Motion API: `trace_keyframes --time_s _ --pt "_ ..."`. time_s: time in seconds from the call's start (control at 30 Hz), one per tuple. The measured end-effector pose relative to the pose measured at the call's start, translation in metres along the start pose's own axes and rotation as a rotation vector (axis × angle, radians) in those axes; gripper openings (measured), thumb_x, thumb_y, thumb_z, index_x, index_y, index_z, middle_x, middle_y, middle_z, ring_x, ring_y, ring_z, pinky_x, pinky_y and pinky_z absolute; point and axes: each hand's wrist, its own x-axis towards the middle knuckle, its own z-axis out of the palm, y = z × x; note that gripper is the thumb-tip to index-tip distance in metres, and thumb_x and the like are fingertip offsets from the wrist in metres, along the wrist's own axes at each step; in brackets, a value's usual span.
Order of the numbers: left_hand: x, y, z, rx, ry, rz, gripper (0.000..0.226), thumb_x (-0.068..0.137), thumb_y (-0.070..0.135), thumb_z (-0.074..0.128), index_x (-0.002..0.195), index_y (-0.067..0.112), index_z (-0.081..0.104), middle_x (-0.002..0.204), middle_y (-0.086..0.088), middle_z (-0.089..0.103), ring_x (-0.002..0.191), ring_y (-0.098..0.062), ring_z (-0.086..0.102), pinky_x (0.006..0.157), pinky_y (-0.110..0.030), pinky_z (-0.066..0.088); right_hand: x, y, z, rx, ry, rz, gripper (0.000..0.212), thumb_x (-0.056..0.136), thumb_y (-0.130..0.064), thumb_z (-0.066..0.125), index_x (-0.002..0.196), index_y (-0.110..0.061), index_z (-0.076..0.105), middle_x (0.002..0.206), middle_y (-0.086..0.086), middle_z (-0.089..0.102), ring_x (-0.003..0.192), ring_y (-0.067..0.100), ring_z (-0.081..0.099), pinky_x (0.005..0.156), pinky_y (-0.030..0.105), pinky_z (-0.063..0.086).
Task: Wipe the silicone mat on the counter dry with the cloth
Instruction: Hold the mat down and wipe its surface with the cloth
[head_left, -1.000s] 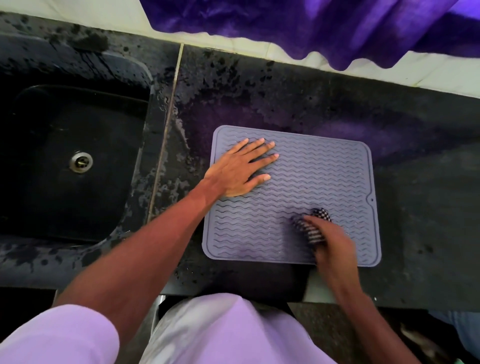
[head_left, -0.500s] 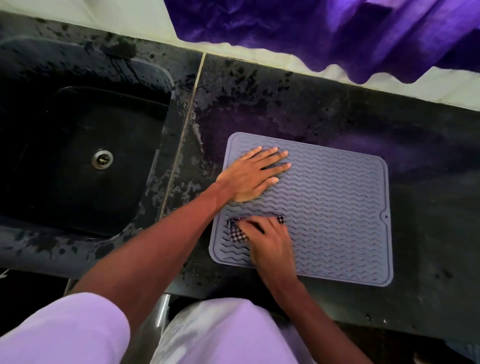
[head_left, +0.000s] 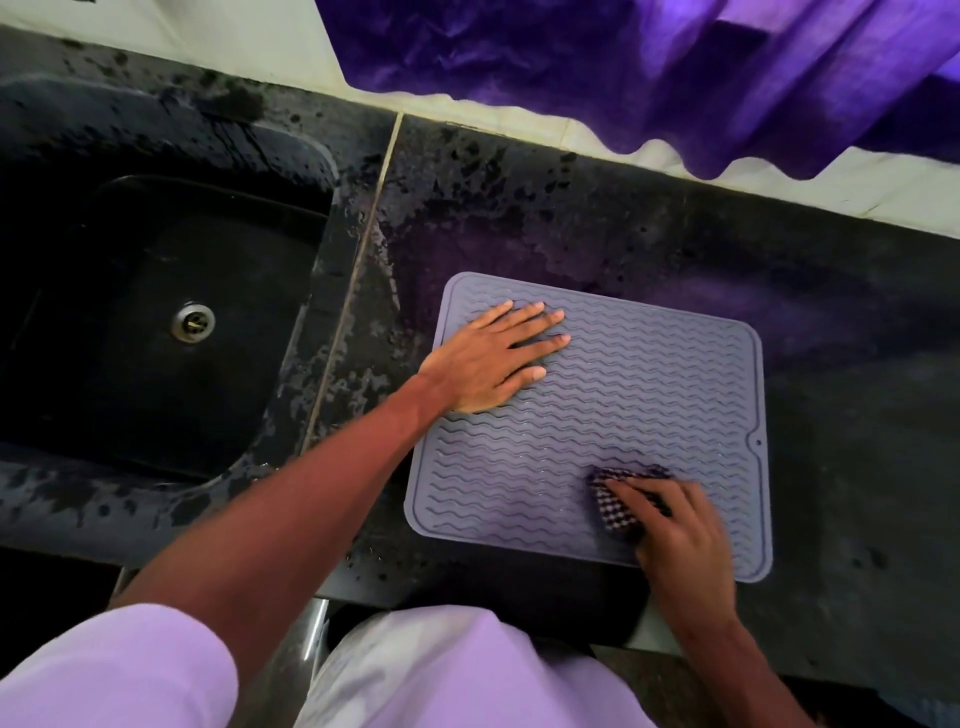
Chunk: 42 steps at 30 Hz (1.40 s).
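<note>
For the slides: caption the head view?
Drying step: left hand flat on the mat, right hand holds the cloth near its front edge; sink at left.

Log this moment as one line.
step: wipe | left hand: flat on mat, far left | right hand: holds cloth on mat, near right | counter: wet by sink

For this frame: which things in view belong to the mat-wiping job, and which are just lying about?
In the job: silicone mat; checked cloth on the mat; right hand gripping the cloth; left hand flat on the mat.
Lying about: counter around the mat; sink; drain; purple fabric behind.
</note>
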Motion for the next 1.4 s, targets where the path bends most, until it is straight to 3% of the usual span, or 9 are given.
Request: trace_keyframes --time_s 0.13,0.3,0.43,0.6,0.73,0.87,1.0,1.23,1.4 --pt "-0.001 0.002 0.0 -0.012 0.005 -0.012 0.055 0.11 0.045 0.018 0.162 0.028 0.021 0.171 0.001 0.012 0.158 -0.018 0.004 0.128 -0.042 0.002 -0.006 0.02 -0.02 -0.029 0.093 0.204 0.064 0.056 -0.003 0.046 0.114 -0.013 0.071 0.101 0.008 0.067 0.086 0.033 0.054 0.073 0.043 0.047" --pt "-0.001 0.002 -0.001 0.007 0.001 -0.01 0.055 0.11 0.043 0.016 0.163 0.028 0.016 0.171 0.001 0.008 0.158 -0.018 0.002 0.128 -0.041 -0.001 0.017 -0.024 -0.024 0.131 0.202 0.071 0.062 0.061 0.006 0.054 0.118 -0.013 0.07 0.107 0.006 0.067 0.091 0.03 0.057 0.078 0.042 0.045" --pt "-0.001 0.0 -0.002 -0.01 0.0 -0.006 0.053 0.111 0.038 0.02 0.163 0.028 0.017 0.171 0.001 0.009 0.158 -0.018 0.003 0.128 -0.041 0.0 0.057 -0.097 0.005 0.255 0.105 0.005 0.053 0.071 -0.006 0.051 0.119 -0.021 0.067 0.104 -0.002 0.065 0.09 0.028 0.058 0.074 0.042 0.047" --pt "-0.001 0.001 -0.003 -0.018 -0.001 0.001 0.053 0.111 0.038 0.021 0.163 0.026 0.019 0.171 0.0 0.01 0.158 -0.019 0.004 0.128 -0.042 0.001 0.071 -0.141 0.03 0.181 -0.079 -0.004 0.039 0.078 -0.022 0.062 0.115 -0.032 0.062 0.093 -0.003 0.056 0.089 0.026 0.052 0.071 0.039 0.043" --pt "-0.002 0.001 -0.004 -0.017 0.002 -0.002 0.053 0.111 0.039 0.02 0.163 0.026 0.019 0.171 0.0 0.011 0.158 -0.019 0.004 0.128 -0.041 0.001 0.066 -0.128 0.029 0.171 -0.071 -0.007 0.051 0.064 -0.009 0.071 0.11 -0.031 0.066 0.089 -0.003 0.055 0.084 0.026 0.052 0.069 0.039 0.046" --pt "-0.001 0.001 -0.003 -0.017 0.004 0.003 0.054 0.11 0.039 0.018 0.163 0.027 0.019 0.171 0.0 0.011 0.158 -0.019 0.004 0.128 -0.042 0.001 0.055 -0.097 0.022 0.158 -0.032 0.009 0.054 0.06 -0.009 0.064 0.11 -0.03 0.068 0.09 -0.002 0.057 0.084 0.027 0.053 0.068 0.038 0.045" --pt "-0.001 0.0 0.0 -0.02 0.007 0.007 0.054 0.11 0.04 0.018 0.162 0.027 0.019 0.171 0.001 0.01 0.158 -0.018 0.003 0.129 -0.042 0.001 0.038 -0.051 0.013 0.15 0.003 0.095 0.056 0.061 -0.008 0.055 0.112 -0.026 0.069 0.091 -0.001 0.058 0.081 0.027 0.051 0.068 0.038 0.046" --pt "-0.001 0.0 -0.001 -0.024 0.015 0.001 0.053 0.11 0.04 0.017 0.162 0.028 0.022 0.171 0.002 0.011 0.158 -0.017 0.004 0.129 -0.042 0.002 0.009 0.028 -0.009 0.072 0.051 0.311 0.055 0.061 0.005 0.06 0.11 -0.018 0.073 0.091 0.002 0.062 0.081 0.028 0.053 0.065 0.036 0.047" --pt "-0.001 0.001 -0.001 -0.017 0.006 -0.006 0.054 0.11 0.041 0.016 0.162 0.029 0.02 0.171 0.003 0.01 0.158 -0.017 0.003 0.129 -0.042 0.002 0.007 0.034 -0.019 0.174 0.286 0.44 0.053 0.068 0.004 0.048 0.114 -0.009 0.071 0.092 0.006 0.064 0.084 0.025 0.05 0.074 0.024 0.034"
